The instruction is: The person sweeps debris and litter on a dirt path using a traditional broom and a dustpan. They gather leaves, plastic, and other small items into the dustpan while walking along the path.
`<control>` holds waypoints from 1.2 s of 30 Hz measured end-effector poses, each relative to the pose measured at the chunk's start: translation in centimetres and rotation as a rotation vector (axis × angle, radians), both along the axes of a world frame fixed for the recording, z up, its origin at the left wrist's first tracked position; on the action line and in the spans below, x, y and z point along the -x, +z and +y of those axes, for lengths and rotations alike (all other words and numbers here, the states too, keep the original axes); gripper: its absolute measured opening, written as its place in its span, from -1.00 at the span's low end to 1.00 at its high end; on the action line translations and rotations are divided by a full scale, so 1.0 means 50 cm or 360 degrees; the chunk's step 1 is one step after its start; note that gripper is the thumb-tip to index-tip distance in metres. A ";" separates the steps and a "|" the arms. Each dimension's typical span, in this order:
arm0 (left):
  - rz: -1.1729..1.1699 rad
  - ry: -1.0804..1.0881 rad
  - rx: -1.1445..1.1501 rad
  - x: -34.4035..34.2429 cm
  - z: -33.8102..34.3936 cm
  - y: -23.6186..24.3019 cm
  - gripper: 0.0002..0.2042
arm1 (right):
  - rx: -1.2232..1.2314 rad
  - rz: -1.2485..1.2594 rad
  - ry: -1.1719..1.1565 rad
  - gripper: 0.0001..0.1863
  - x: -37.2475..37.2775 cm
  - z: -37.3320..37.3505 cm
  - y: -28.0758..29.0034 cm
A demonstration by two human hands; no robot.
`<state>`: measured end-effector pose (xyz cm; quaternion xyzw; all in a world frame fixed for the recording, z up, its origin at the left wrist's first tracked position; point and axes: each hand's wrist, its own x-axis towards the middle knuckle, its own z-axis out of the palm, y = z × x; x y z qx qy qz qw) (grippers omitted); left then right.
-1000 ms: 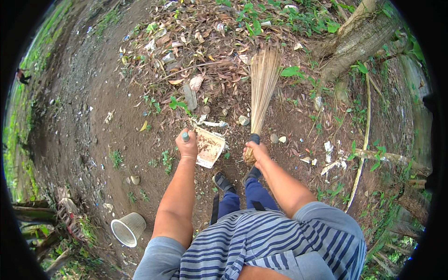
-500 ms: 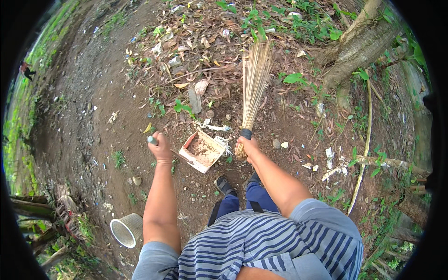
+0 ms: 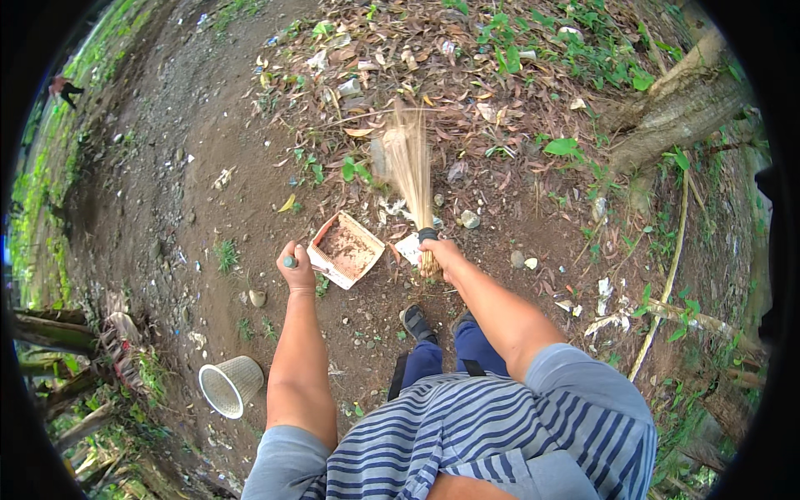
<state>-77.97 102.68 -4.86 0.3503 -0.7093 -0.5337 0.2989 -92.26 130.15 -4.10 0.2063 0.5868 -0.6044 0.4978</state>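
My right hand [image 3: 442,255] is closed around the dark-bound grip of a stick broom [image 3: 408,171]. The broom's thin bristles fan out away from me over the dirt and dry leaves, slightly blurred. In front of my left forearm, my left hand [image 3: 295,271] is wrapped round the handle of a dustpan, and the handle's green end sticks up out of the fist. The dustpan [image 3: 332,272] is a pale, box-like pan lying on the ground between my hands, with brownish dirt in it. White scraps [image 3: 407,247] lie between the pan and the broom.
A white woven bin [image 3: 243,377] lies tipped at my lower left. Ahead spreads a litter of dry leaves [image 3: 392,79] with bits of rubbish. To the right are a tree trunk [image 3: 683,104] and a long thin branch [image 3: 669,279]. A person [image 3: 64,89] is far off at left.
The broom's bristles have swung left and nearer to the dustpan, uncovering a stone. My left hand still grips the dustpan handle. The view has shifted slightly.
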 end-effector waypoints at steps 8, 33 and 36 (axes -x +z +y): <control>-0.0053 -0.0006 0.0095 0.014 -0.008 0.036 -0.77 | 0.0161 -0.0308 0.0147 -0.87 -0.104 -0.078 0.028; -0.0106 0.0212 -0.0194 0.158 -0.144 0.035 -0.76 | 0.0122 -0.0675 -0.0107 -0.84 0.287 -0.403 -0.076; -0.0068 0.0190 -0.0167 0.214 -0.163 0.084 -0.75 | 0.0234 -0.0214 -0.0465 -0.86 0.343 -0.383 -0.050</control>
